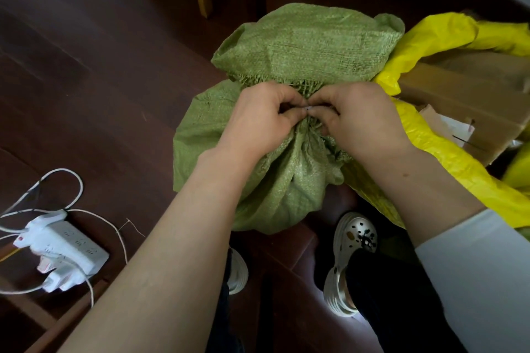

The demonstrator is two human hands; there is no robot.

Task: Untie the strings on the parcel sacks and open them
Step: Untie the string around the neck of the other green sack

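A green woven sack [304,46] stands on the dark wooden floor in front of me, its neck gathered tight at the middle. My left hand [258,120] and my right hand [361,120] meet at that neck, fingertips pinched together on a thin pale string [308,108] tied around it. Only a tiny bit of the string shows between the fingers; the knot itself is hidden. The sack's loose top fans out beyond my hands.
A yellow plastic sack [447,34] lies open at the right with cardboard boxes [470,100] inside. A white power strip [68,249] with cables lies on the floor at the left. A loose string [123,241] lies near it. My shoes [350,261] stand below the sack.
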